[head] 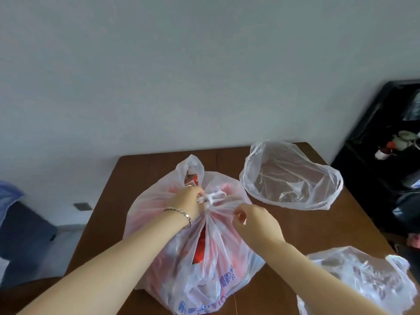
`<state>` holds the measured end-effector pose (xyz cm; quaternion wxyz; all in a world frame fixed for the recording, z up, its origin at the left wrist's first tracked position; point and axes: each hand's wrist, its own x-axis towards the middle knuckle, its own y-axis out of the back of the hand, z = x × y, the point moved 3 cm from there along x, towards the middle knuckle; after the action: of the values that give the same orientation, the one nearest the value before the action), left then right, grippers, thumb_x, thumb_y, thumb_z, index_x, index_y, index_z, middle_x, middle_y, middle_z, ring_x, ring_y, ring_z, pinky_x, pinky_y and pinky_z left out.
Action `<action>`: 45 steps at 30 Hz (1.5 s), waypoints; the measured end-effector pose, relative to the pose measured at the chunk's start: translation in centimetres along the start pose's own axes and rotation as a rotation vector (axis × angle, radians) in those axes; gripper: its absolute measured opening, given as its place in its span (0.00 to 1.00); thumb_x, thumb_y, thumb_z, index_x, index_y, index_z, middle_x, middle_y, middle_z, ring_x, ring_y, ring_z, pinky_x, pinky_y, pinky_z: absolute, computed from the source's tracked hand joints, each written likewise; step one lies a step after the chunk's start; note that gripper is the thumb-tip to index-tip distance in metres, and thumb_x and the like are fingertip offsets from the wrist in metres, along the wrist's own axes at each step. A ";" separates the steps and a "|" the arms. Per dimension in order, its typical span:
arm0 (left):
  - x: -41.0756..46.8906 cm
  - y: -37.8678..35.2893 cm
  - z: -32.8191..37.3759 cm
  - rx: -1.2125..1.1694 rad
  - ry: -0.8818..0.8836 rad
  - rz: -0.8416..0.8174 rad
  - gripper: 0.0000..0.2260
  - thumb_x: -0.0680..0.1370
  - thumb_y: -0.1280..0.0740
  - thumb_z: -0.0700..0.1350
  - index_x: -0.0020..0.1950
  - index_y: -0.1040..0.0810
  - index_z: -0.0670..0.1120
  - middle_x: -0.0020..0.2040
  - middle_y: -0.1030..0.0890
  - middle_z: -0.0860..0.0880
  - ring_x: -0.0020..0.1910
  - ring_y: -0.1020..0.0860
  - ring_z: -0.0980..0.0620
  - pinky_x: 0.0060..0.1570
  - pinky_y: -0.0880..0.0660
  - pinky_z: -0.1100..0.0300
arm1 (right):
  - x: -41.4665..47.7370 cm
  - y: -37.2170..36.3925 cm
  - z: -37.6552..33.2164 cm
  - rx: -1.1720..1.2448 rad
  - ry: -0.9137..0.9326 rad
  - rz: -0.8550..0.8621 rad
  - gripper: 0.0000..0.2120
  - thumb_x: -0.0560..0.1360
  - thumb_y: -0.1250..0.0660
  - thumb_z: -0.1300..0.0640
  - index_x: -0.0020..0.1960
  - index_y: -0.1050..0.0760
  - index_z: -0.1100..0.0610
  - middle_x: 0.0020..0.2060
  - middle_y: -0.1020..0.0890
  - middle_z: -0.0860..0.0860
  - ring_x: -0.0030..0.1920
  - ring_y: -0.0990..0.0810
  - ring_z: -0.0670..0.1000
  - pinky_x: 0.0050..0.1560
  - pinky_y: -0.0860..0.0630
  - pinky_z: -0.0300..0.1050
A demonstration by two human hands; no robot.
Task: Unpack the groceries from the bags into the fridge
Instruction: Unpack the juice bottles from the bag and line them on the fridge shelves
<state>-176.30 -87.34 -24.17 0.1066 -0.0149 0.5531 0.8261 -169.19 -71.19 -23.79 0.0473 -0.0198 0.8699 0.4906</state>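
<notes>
We see a translucent white bag [181, 258] with blue print and red contents on our brown surface [306, 228]. Two clear bags [293, 176] lie nearby; our bracelet [181, 214] is silver.

Head cam, wide-angle, looks fwd & down, close over table [313, 226].

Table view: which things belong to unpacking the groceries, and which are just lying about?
Job: tied bag, its knot, left hand gripping it, right hand pinching the bag, second filled bag.
Lying about: empty bag, black unit.
</notes>
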 end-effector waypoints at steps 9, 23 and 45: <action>-0.6 -1.5 -2.1 -0.188 0.044 0.177 0.05 0.76 0.36 0.42 0.42 0.24 0.42 0.37 0.21 0.47 0.41 0.20 0.46 0.44 0.25 0.54 | 5.3 -4.0 -4.7 -0.185 0.215 -0.021 0.13 0.80 0.44 0.56 0.61 0.28 0.59 0.61 0.26 0.54 0.53 0.22 0.55 0.41 0.31 0.43; -2.4 -2.0 -2.6 -0.056 -0.319 0.378 0.14 0.69 0.40 0.47 0.41 0.17 0.41 0.34 0.18 0.49 0.30 0.20 0.52 0.27 0.25 0.62 | 4.5 -4.8 -3.4 0.678 0.105 -0.111 0.19 0.67 0.34 0.67 0.31 0.42 0.54 0.26 0.38 0.45 0.29 0.41 0.44 0.32 0.39 0.38; -4.1 0.6 -3.4 -0.465 0.048 -0.037 0.12 0.74 0.41 0.57 0.43 0.23 0.51 0.43 0.22 0.56 0.44 0.24 0.57 0.53 0.26 0.54 | 3.2 -6.0 -2.8 0.042 0.181 0.032 0.16 0.73 0.35 0.54 0.59 0.24 0.54 0.51 0.22 0.53 0.55 0.26 0.58 0.56 0.33 0.48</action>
<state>-172.69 -91.29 -24.35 0.1022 -0.0688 0.3499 0.9286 -172.06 -76.62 -27.77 -0.0390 -0.0493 0.8810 0.4690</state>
